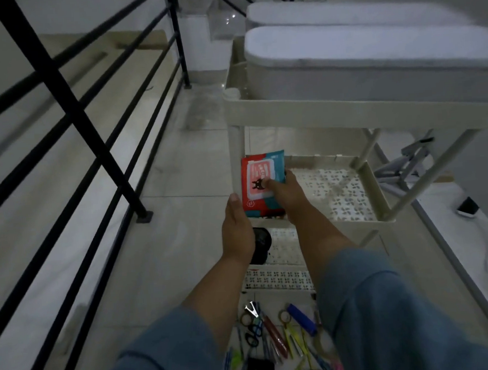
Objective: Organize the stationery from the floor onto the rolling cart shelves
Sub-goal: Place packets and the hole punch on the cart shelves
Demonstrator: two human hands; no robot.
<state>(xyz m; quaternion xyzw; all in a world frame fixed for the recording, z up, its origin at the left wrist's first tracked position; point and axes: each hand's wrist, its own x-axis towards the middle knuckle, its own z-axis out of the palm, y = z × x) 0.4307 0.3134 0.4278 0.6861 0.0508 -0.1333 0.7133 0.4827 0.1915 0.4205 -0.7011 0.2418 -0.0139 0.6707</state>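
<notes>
Dim tiled landing w/ cream rolling cart [371, 114]. Left hand [237, 228] & right hand [290, 195] both clasp red packet [262, 183], fingers closed on its edges, at middle shelf [379, 193]. Next, prob: set it flat, then grab pens [278, 340] off floor.

Two forearms are seen from the head view, each covered by a loose sleeve of muted blue-grey fabric. The left sleeve [161, 353] is pushed back above mid-forearm, with soft folds at its edge. The right sleeve [373, 305] is ended nearer the wrist. The left hand [237, 228] and right hand [289, 193] are left bare. No markings are discernible on the fabric.
</notes>
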